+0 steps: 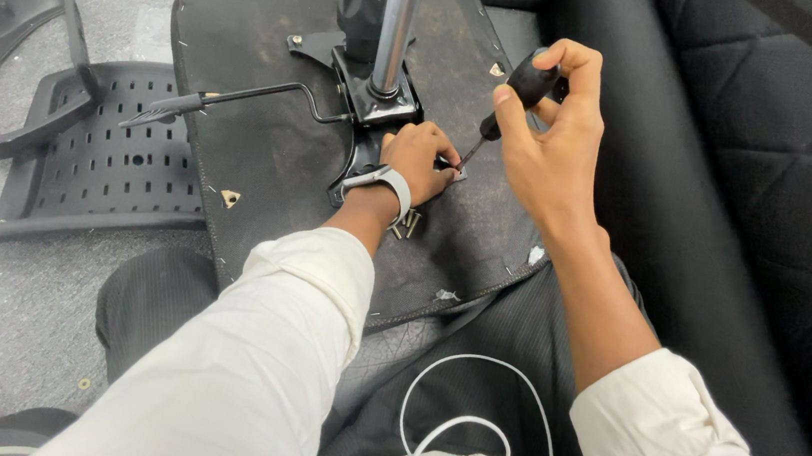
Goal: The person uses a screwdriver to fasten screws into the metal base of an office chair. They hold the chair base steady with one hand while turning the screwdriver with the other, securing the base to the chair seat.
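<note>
Two hands meet over the underside of an upturned chair seat [265,133], which rests across the person's lap with its dark fabric-covered bottom facing up. The right hand [551,138] is clenched around the black handle of a screwdriver [512,98], thumb and fingers wrapped near the top of the grip. The tool's long axis slants down and to the left, from the handle high by the right hand to the thin shaft whose tip lands just at the fingers of the left hand [420,159]. That tip lies below and left of the right hand, at the edge of the metal mounting plate [371,104] that carries the chrome gas-lift column [393,36].

The left hand is the nearer one to the fastening point: it lies curled on the seat bottom, fingertips pressed down around the spot where the tip touches; whether it pinches a screw there is hidden by the fingers. A watch with a pale strap [383,180] sits on that wrist. A few loose screws [408,224] lie on the fabric just beside the wrist. A black lever rod [239,97] runs left from the plate. Well apart, on the grey floor [4,317], lie a perforated plastic backrest [101,166] and an armrest loop [1,65].
</note>
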